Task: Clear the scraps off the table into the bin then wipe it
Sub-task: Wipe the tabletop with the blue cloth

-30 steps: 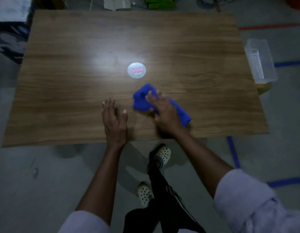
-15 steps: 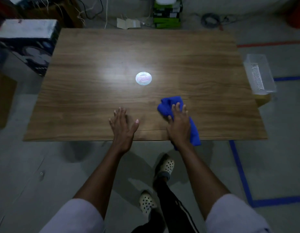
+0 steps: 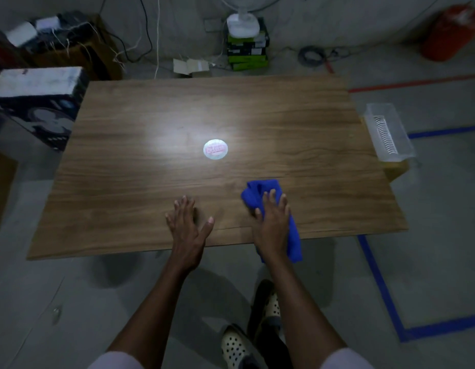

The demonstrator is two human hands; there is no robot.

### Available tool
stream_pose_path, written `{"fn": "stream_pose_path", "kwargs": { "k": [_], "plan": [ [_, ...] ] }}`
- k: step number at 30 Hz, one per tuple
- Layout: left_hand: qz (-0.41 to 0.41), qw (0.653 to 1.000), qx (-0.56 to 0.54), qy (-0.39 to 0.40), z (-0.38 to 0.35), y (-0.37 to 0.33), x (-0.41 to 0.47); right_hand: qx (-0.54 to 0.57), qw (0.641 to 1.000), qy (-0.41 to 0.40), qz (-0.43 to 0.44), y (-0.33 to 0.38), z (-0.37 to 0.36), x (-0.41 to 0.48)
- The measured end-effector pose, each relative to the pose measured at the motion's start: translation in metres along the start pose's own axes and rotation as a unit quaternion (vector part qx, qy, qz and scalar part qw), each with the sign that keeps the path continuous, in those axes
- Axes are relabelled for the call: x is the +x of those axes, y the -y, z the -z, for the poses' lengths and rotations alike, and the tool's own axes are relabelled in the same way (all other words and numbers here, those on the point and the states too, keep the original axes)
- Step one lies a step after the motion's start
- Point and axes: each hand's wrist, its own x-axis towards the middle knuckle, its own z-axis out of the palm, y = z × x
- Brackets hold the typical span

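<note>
Blue cloth (image 3: 257, 193) pinned flat to the wooden bench (image 3: 124, 209) under the right hand (image 3: 272, 222) — fingers straight and spread, palm pressing down, nothing curled round the fabric. Dragged over the past second from just below the round pink-and-white sticker (image 3: 215, 149) back toward the near edge and a little rightward; now well apart from that sticker, tail end hanging off the bench front. Left hand (image 3: 188, 230) flat on the wood too, fingers splayed, holding nothing, parked in much the same spot throughout (probably just bracing during the stroke).

No scraps to be seen anywhere on the bench top, only the sticker in the brightly lit middle — so clearing judged done, wiping well under way. Clear plastic bin (image 3: 388, 131) just off the right edge of the bench, something white and ribbed inside, too blurred to name.

Meaning of the pull-back: one stroke across the near middle strip completed, ending at the edge. Far half and left side likely still to do, though impossible to tell wiped wood from unwiped in this dim light. Next, probably a lift or slide back outward for a fresh pass. Worth watching: the overhanging tail, heavy enough perhaps to drag the cloth to the floor (image 3: 71, 302) on any easing of pressure
</note>
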Motion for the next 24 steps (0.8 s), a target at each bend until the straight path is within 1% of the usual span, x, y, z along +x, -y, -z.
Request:
{"fn": "stream_pose_path", "kwargs": {
  "k": [2, 4, 6, 7, 8, 9, 12, 13, 14, 16, 18, 20, 21, 24],
  "plan": [
    [-0.005, 1.0, 0.002, -0.003, -0.001, 0.001, 0.0, -0.003, 0.998, 0.019, 0.06, 0.009, -0.026, -0.019],
    [-0.012, 1.0, -0.004, 0.004, 0.0, 0.002, -0.002, 0.031, 0.99, 0.085, 0.111, 0.025, -0.042, -0.044],
    [-0.011, 1.0, -0.024, 0.012, 0.003, 0.0, -0.003, 0.051, 0.976, 0.159, 0.139, 0.04, -0.03, -0.058],
    [0.002, 0.999, -0.042, 0.011, 0.005, -0.002, -0.003, 0.069, 0.97, 0.187, 0.14, 0.044, -0.018, -0.056],
    [0.02, 0.998, -0.06, 0.006, 0.006, -0.004, -0.002, 0.082, 0.972, 0.183, 0.12, 0.043, -0.006, -0.05],
    [0.033, 0.997, -0.075, -0.003, 0.007, -0.006, -0.002, 0.087, 0.981, 0.152, 0.088, 0.039, 0.005, -0.041],
    [0.02, 0.995, -0.101, -0.019, 0.009, -0.008, -0.006, 0.083, 0.997, 0.002, 0.006, 0.017, 0.035, -0.009],
    [0.011, 0.994, -0.106, -0.022, 0.009, -0.007, -0.008, 0.067, 0.998, -0.02, -0.007, 0.005, 0.038, 0.0],
    [0.006, 0.994, -0.109, -0.025, 0.008, -0.006, -0.009, 0.039, 0.999, -0.019, -0.01, -0.008, 0.035, 0.006],
    [0.011, 0.992, -0.119, -0.032, 0.007, -0.004, -0.009, -0.04, 0.999, -0.006, 0.019, -0.029, 0.019, 0.004],
    [0.012, 0.99, -0.132, -0.046, 0.006, -0.002, -0.008, -0.098, 0.994, -0.024, 0.052, -0.033, -0.002, -0.007],
    [0.016, 0.988, -0.142, -0.053, 0.005, -0.001, -0.006, -0.088, 0.993, -0.03, 0.078, -0.016, -0.023, -0.022],
    [0.022, 0.988, -0.146, -0.051, 0.005, 0.0, -0.006, -0.078, 0.99, -0.018, 0.112, -0.005, -0.034, -0.031],
    [0.029, 0.987, -0.155, -0.037, 0.003, 0.002, -0.005, -0.074, 0.969, 0.05, 0.23, 0.011, -0.051, -0.048]
  ]
}}
